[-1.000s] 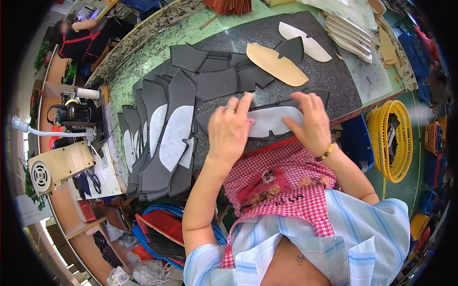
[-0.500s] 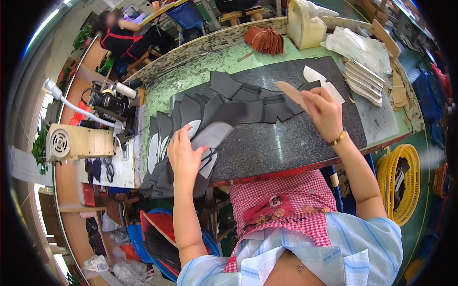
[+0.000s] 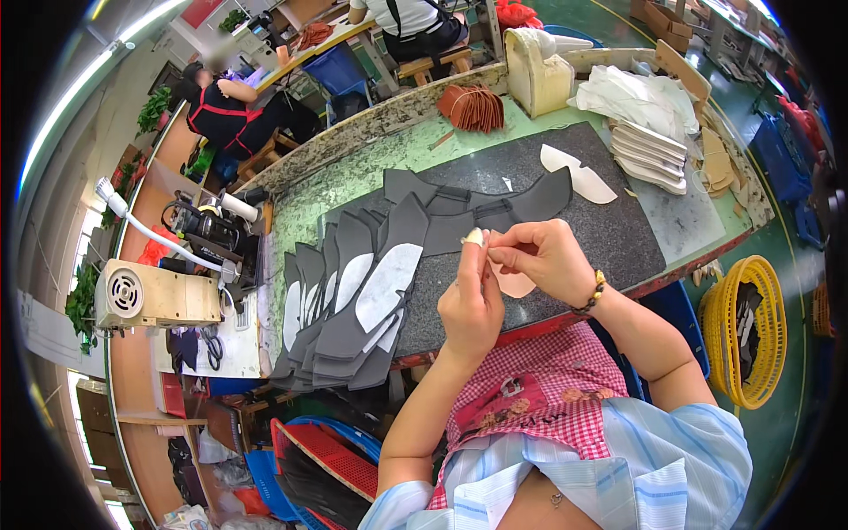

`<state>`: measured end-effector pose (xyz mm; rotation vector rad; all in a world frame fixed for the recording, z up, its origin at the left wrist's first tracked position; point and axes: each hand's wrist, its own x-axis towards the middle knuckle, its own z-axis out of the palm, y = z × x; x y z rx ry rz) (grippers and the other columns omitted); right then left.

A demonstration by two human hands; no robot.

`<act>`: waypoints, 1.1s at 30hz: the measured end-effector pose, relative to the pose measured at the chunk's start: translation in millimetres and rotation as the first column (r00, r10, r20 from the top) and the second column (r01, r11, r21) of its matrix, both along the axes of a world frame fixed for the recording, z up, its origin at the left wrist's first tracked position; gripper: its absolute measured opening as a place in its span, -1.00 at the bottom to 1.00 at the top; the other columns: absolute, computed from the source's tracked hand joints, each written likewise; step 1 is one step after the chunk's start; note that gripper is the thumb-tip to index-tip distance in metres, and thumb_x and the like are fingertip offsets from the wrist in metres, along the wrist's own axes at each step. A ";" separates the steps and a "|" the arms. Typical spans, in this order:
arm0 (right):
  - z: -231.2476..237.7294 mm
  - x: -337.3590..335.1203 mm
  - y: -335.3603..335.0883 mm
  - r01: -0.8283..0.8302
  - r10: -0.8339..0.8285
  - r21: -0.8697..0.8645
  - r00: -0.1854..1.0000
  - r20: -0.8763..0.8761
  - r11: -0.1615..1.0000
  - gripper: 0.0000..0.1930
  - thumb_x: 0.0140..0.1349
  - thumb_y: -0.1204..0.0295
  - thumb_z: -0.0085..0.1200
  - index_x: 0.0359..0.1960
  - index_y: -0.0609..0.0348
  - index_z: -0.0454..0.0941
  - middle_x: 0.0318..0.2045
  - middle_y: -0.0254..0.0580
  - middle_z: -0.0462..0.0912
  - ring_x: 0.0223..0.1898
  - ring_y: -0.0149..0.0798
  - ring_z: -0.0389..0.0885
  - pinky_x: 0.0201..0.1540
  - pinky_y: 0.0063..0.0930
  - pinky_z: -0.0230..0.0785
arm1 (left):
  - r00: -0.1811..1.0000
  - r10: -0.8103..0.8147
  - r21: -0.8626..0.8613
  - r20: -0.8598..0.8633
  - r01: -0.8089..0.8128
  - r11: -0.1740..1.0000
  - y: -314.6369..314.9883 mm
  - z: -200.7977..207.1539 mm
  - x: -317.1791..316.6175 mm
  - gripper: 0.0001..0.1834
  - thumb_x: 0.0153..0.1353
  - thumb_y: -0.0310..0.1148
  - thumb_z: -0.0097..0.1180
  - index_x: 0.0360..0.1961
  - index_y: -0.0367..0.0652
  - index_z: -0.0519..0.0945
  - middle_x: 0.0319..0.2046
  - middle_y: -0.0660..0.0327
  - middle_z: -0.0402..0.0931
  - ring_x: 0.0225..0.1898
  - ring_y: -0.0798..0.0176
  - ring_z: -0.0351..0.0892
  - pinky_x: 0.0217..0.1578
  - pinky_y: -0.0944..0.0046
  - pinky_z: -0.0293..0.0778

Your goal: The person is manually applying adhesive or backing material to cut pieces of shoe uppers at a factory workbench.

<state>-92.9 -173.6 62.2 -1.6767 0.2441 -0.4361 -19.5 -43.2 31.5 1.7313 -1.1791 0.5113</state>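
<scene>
My two hands meet above the near edge of a dark stone slab (image 3: 530, 190). My right hand (image 3: 552, 261) pinches a thin beige curved piece (image 3: 514, 283), which hangs partly hidden under its fingers. Fingers pressed together, my left hand (image 3: 471, 305) touches the right fingertips. A small pale yellowish bit (image 3: 474, 237) shows at a left fingertip; I cannot tell what it is. To the left lie overlapping dark grey cut pieces (image 3: 353, 238), several bearing white patches. On the top one is a white curved patch (image 3: 389, 287). More dark grey pieces (image 3: 481, 208) are spread across the slab.
White curved pieces (image 3: 579, 174) lie at the slab's far right, near a stack of pale pieces (image 3: 649, 155). A reddish-brown bundle (image 3: 473, 108) sits behind. Left stands a beige machine (image 3: 157, 293); right, a yellow basket (image 3: 746, 331). Two people (image 3: 225, 110) sit beyond.
My left hand has left the pile and come right to meet my right hand, which brought the beige piece down and nearer. The white patch now lies flat on the top dark piece.
</scene>
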 end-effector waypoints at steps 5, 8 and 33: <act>-0.2 -14.6 -4.4 -0.192 0.183 0.411 0.981 0.062 0.891 -0.85 0.19 0.50 0.16 -0.35 0.41 0.61 -0.48 -0.26 0.66 -0.48 -0.52 0.60 -0.41 -0.65 0.45 | 0.569 -0.380 -0.319 -0.729 0.209 0.924 9.5 15.0 -16.6 -0.57 0.24 -0.66 0.02 0.13 -0.32 0.27 -0.10 -0.06 0.61 -0.16 0.31 0.65 -0.16 0.44 0.50; -9.2 -19.9 5.8 -0.091 0.091 0.101 0.996 -0.001 0.991 -0.87 0.13 0.48 0.15 -0.41 0.35 0.59 -0.52 -0.23 0.66 -0.54 -0.47 0.59 -0.47 -0.57 0.42 | 0.420 -0.461 -0.424 -0.782 0.183 0.887 6.7 15.6 -13.6 -0.61 0.27 -0.60 0.04 0.11 -0.24 0.29 -0.17 0.02 0.62 -0.22 0.39 0.62 -0.22 0.43 0.54; -71.2 -114.3 -15.6 0.194 -0.205 0.900 0.971 -0.121 0.390 -0.71 0.23 0.34 0.06 -0.06 0.20 0.43 -0.25 -0.16 0.61 -0.20 -0.22 0.62 -0.08 -0.25 0.48 | 0.653 -0.732 0.260 0.195 0.685 0.680 3.8 6.1 -29.4 -0.68 -0.05 -0.30 0.33 -0.21 -0.06 0.60 -0.17 0.17 0.60 -0.18 0.12 0.63 -0.24 0.11 0.57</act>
